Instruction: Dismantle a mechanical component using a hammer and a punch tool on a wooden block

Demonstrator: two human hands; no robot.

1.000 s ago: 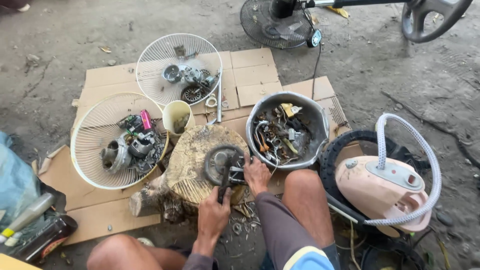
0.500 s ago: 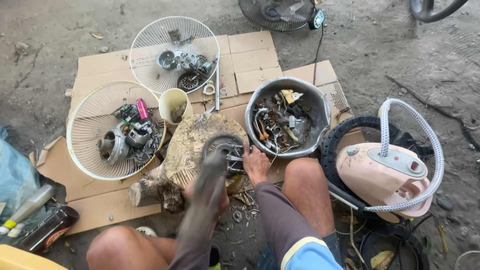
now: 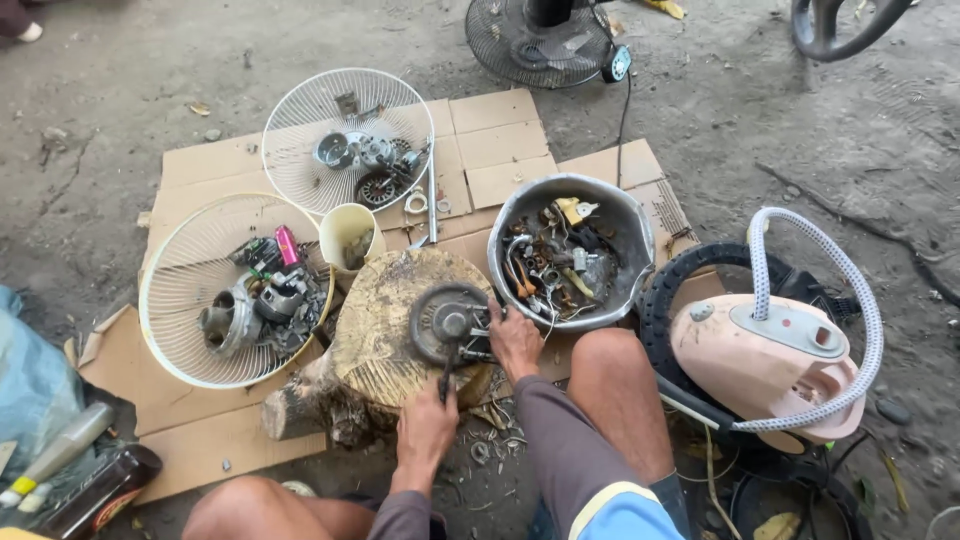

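Mid-teardown by the look of it — two white fan guards already hold pulled motor bits, dented metal bowl full of loose scrap; round dark disc not yet apart. Sits flat on wood stump, between both hands. Left hand closed around dark tool handle, tip at disc centre. Right hand pressing on disc's rt edge, fingers curled — can't tell if pinching anything. Disc dull grey, worn, hub raised in middle.
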